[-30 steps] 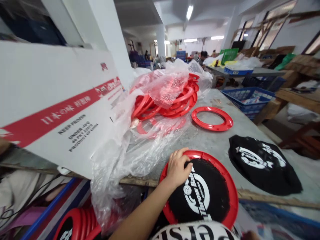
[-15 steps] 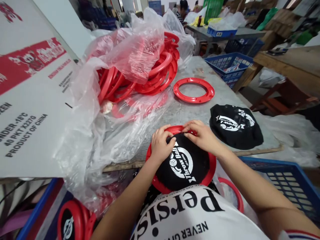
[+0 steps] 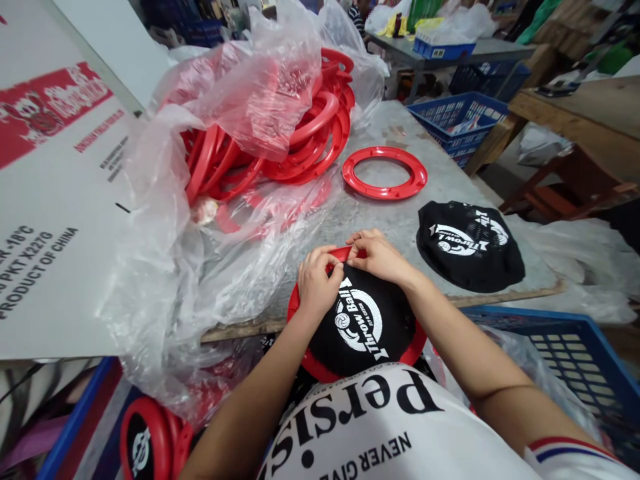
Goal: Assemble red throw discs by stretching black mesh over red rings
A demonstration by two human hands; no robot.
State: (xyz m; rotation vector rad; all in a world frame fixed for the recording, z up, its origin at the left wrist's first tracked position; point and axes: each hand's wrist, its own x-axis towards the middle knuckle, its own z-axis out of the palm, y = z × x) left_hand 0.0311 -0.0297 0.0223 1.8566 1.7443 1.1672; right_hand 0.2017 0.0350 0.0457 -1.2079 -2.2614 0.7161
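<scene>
A red plastic ring [image 3: 296,301] carries a round black fabric piece [image 3: 385,313] printed "Throw Ball" in white. It rests tilted between the table's front edge and my body. At its far rim, my left hand [image 3: 320,277] curls its fingers over the red edge, thumb on the fabric. Right beside it, my right hand [image 3: 377,257] pinches the same rim and the border of the fabric. Both hands are closed, and the spot under the fingertips is hidden. To the right lies a stack of black printed fabric pieces [image 3: 470,247]. Beyond sits a loose red ring [image 3: 417,180].
A plastic bag [image 3: 215,107] spilling red rings [image 3: 320,127] covers the table's left. A white carton [image 3: 50,233] stands at far left. Blue crates [image 3: 575,320] flank me below, with finished-looking ring discs [image 3: 155,433] at lower left. Another person [image 3: 356,17] is far back.
My right hand has shifted left along the rim, closer to my left hand, its fingers more curled. The view has shifted slightly.
</scene>
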